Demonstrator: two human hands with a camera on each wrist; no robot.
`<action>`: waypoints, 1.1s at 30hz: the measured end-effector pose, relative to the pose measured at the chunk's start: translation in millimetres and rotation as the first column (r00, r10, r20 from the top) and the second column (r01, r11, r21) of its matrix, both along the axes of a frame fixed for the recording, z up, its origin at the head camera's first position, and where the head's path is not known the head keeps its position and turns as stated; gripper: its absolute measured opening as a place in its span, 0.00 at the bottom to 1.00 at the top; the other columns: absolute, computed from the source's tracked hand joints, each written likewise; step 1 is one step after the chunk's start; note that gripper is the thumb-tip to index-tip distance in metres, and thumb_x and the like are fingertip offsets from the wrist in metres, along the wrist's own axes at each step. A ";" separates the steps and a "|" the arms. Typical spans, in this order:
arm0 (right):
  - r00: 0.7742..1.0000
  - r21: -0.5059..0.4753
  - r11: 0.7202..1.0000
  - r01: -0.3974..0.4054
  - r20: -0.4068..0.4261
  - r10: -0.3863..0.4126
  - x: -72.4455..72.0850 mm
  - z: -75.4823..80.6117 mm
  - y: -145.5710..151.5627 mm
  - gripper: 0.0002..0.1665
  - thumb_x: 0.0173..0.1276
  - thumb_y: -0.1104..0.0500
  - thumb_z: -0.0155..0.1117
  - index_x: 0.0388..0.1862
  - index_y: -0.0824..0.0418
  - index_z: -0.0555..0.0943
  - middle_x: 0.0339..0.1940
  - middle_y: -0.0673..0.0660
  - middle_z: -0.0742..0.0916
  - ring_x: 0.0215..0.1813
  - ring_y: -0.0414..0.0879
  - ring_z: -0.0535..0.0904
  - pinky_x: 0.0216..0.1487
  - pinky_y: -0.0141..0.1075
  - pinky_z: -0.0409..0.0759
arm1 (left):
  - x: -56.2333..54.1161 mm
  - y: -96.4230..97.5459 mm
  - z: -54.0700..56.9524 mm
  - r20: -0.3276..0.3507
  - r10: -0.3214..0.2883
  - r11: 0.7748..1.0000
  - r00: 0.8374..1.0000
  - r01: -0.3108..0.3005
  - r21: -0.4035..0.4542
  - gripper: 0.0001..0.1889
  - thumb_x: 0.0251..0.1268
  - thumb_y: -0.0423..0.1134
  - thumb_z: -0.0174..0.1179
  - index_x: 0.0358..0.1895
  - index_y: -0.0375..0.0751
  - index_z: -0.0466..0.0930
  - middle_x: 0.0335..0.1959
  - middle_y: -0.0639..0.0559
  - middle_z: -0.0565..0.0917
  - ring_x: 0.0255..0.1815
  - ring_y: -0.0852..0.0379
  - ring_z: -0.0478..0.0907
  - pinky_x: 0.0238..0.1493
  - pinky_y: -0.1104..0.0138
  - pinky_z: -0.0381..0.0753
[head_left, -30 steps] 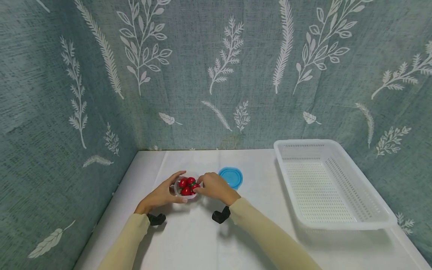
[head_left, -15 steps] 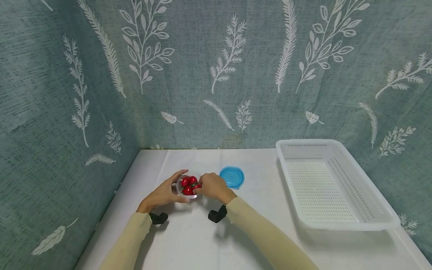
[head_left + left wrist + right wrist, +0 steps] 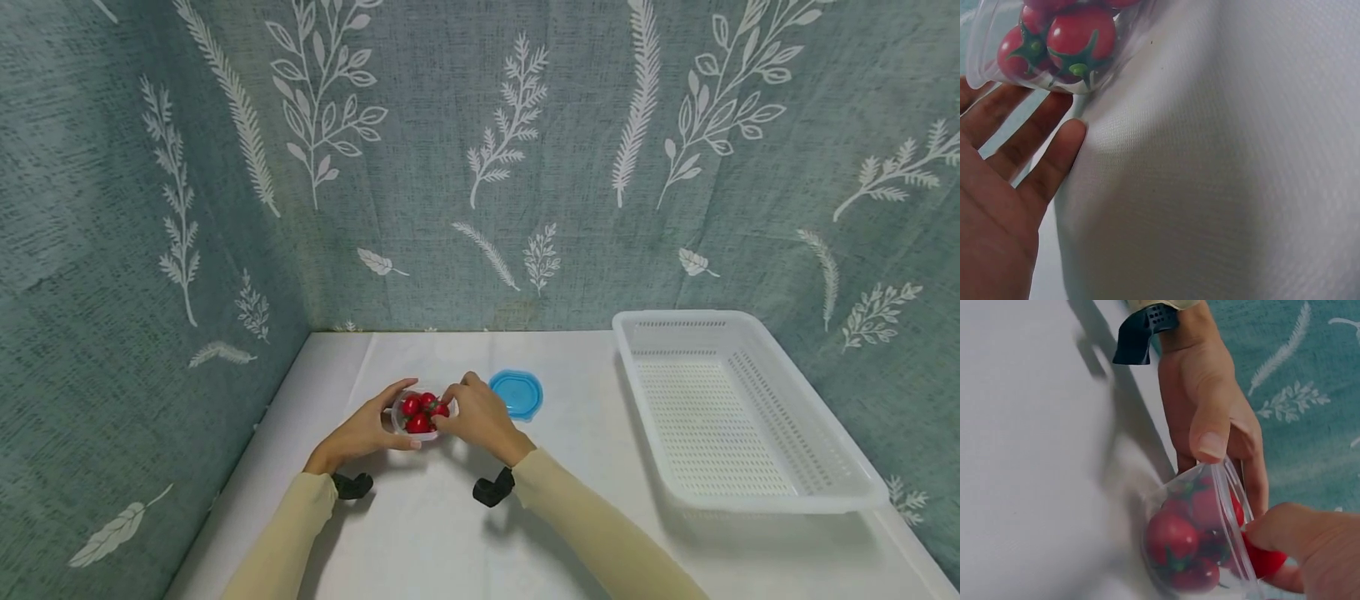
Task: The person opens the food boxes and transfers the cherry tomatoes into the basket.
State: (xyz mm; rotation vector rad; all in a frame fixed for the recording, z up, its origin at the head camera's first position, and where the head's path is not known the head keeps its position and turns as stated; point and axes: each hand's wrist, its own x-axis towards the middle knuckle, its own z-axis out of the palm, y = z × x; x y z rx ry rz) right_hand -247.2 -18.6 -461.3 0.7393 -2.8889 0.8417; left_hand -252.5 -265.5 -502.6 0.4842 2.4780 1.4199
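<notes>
A small clear plastic container (image 3: 1230, 500) full of red cherry tomatoes (image 3: 1082, 34) with green tops stands on the white-covered table. My left hand (image 3: 366, 429) holds it from the left, thumb on the near side and fingers spread along the far side. In the right wrist view that thumb presses on the rim. My right hand (image 3: 482, 419) reaches in at the container's right side. Its thumb and fingers pinch one cherry tomato (image 3: 1265, 559) at the opening; part of this tomato is hidden behind the thumb.
A blue lid (image 3: 517, 394) lies flat just behind my right hand. To the right stands a large white perforated plastic basket (image 3: 693, 502). Green leaf-patterned cloth (image 3: 435, 150) rises along the table's back and sides.
My right hand has lifted and turned slightly, and the pinched cherry tomato shows more at the container's right rim. My left hand and the container stay in place.
</notes>
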 end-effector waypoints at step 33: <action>0.993 -0.339 0.935 -0.108 0.011 0.118 -12.6 -4.6 39.1 0.14 0.69 0.51 0.74 0.50 0.53 0.87 0.37 0.44 0.86 0.31 0.40 0.77 0.31 0.33 0.76 | -2.5 0.2 -2.0 0.008 0.013 1.000 1.000 -0.013 -0.014 0.57 0.50 0.48 0.82 0.82 0.54 0.55 0.79 0.43 0.63 0.73 0.43 0.64 0.62 0.50 0.70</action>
